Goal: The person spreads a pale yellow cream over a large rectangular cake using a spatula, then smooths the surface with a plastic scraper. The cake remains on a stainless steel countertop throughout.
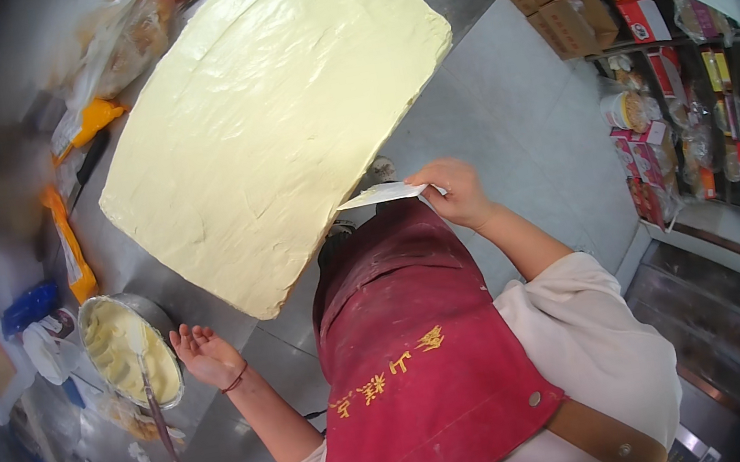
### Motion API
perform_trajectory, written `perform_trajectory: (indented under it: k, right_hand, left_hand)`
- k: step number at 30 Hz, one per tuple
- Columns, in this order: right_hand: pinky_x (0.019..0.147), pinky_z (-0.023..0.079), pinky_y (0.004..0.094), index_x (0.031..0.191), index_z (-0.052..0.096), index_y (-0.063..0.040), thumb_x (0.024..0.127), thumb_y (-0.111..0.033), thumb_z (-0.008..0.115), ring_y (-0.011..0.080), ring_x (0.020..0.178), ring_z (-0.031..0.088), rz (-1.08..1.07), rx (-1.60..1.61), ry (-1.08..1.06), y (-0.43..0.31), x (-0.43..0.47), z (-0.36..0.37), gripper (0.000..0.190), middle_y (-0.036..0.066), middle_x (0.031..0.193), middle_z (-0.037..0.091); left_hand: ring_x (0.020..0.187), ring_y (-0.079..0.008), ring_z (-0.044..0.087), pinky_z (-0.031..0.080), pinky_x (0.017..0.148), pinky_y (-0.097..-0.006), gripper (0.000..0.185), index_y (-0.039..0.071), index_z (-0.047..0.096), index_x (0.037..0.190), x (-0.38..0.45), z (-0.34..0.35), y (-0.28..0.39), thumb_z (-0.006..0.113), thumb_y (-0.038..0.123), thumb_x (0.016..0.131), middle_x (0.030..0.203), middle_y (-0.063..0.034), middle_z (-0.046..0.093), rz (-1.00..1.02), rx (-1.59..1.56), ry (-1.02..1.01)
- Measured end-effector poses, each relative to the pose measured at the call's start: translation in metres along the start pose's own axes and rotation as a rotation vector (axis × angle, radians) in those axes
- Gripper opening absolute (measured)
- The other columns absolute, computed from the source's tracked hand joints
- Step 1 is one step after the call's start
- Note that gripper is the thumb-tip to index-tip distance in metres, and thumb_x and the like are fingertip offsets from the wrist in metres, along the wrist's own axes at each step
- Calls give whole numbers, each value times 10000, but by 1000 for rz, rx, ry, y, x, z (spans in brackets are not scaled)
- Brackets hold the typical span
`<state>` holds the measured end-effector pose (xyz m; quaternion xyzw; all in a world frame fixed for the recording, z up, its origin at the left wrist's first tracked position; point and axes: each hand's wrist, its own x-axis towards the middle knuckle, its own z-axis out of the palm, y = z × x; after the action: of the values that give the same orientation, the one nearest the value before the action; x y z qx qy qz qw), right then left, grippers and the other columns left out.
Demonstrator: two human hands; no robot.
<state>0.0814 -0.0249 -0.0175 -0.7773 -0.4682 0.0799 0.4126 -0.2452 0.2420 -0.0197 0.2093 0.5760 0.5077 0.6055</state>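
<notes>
A large rectangular slab (pixel 278 108) covered in smooth pale yellow cream lies before me, with faint spreading marks and ridges on its top. My right hand (pixel 457 194) grips a flat white scraper (pixel 387 192), whose far end meets the slab's near side edge. My left hand (pixel 204 355) is held palm up with loosely bent fingers and nothing in it. Beside it stands a metal bowl (pixel 154 312) of pale yellow cream (pixel 114 347). A spatula (pixel 153 403) with a brownish handle rests in the bowl, its blade partly in the cream.
On the left work surface are a black-handled knife (pixel 91 159), orange-and-white piping bags or packets (pixel 75 256) and a blue item (pixel 30 308). Plastic-bagged goods (pixel 130 44) lie behind the slab. Cardboard boxes (pixel 565 19) and shelves of packaged goods (pixel 649 158) stand at right. I wear a red apron (pixel 432 395).
</notes>
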Motion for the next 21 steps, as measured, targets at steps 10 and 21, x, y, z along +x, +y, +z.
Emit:
perform_trajectory:
  k: [10,21]
  right_hand:
    - [537,431,352,748,595,-93,664,-29,628,264,581,550,-69,-27,75,76,40,-49,111,76,633,566]
    - [608,456,277,968,631,-40,755,-162,636,157,641,595,413,325,-300,153,140,-128,245,109,762,649]
  left_hand:
    - [744,-156,507,416,647,-259,299,61,460,1124,-72,47,-34,505,83,829,927,-58,559,30,-72,10]
    - [733,-161,496,412,637,-259,305,53,438,1149,-151,81,-82,468,74,846,950,-69,542,59,-63,143]
